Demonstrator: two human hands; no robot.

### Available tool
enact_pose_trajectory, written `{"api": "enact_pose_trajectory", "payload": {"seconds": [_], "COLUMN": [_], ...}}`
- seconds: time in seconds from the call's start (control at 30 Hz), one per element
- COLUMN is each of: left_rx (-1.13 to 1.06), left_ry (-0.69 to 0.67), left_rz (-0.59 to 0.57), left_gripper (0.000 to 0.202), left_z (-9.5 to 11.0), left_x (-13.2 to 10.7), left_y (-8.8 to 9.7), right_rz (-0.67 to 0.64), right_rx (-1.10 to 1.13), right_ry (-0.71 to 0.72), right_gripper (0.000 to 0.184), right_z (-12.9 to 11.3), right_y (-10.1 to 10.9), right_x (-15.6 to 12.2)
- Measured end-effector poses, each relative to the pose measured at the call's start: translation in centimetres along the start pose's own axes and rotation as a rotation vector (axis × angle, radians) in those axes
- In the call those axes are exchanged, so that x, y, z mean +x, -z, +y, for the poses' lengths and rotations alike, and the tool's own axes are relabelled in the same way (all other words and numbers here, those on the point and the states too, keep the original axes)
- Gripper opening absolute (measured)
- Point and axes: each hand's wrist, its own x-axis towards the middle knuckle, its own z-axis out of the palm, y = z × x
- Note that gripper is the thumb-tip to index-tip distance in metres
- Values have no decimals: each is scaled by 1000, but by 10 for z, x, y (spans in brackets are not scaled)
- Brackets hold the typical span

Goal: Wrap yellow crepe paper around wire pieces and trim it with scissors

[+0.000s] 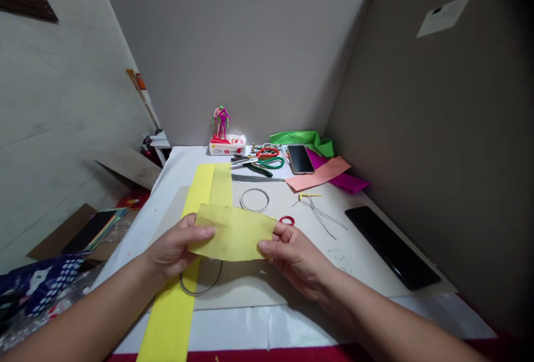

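Note:
Both hands hold a small piece of yellow crepe paper (236,234) stretched between them above the table. My left hand (173,248) pinches its left end, thumb on top. At the opposite end, my right hand (298,259) grips the lower right edge between thumb and fingers. Beneath lies a long strip of yellow crepe paper (169,323), running from the front edge toward the back. A wire ring (196,294) rests partly on that strip, close to my left hand. Just beyond my right hand is a small red ring (287,218), partly hidden.
Another wire ring (241,201) and a yellow-topped twisted wire figure (319,214) lie on the grey board (250,298). At right is a long black object (392,245). Scissors (273,163), a phone (300,159), coloured sheets (319,174) and a small box (227,147) occupy the back.

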Motion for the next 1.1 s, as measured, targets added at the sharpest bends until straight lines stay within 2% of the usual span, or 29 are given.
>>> {"api": "enact_pose_trajectory", "payload": {"seconds": [0.1,0.17,0.37,0.57,0.73,0.93,1.1], "left_rx": [139,216,347,481,417,336,321], "left_ry": [32,29,160,132,183,212,232], "left_rz": [-90,-101,-57,-75,-45,-1,-56], "left_gripper": [43,43,31,31,32,37,35], "left_z": [2,4,16,20,20,17,13], "left_x": [0,0,-5,-7,-10,-7,-2], "left_y": [0,-1,-2,1,-1,-4,-1], "right_rz": [100,132,158,106,61,113,87], "right_rx": [-122,-162,-243,-332,-420,-353,-344], "right_ry": [28,24,53,51,30,17,35], "right_gripper": [33,29,24,24,23,26,24], "right_z": [-7,-10,-14,-20,-23,-19,-22], "right_y": [6,9,12,8,8,21,26], "right_x": [-1,-2,-1,0,-5,-8,-8]}}
